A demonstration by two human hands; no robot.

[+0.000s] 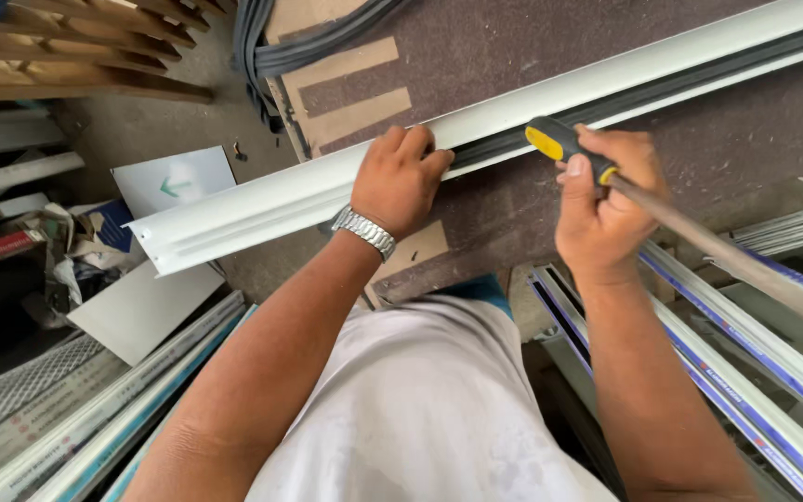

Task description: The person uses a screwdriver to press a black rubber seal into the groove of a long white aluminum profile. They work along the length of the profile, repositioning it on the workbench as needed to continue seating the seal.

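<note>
Now the left hand (400, 178) presses flat on the white frame (262, 200); the right hand (606, 200), fist closed, holds a screwdriver (564, 144), which next needs seating in the dark seal (550, 125).

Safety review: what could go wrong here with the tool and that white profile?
1. The left hand presses the white profile close to the screwdriver in the right hand; a slip could jab fingers.
2. The profile's end overhangs the table, so it may tip or slide.
</note>
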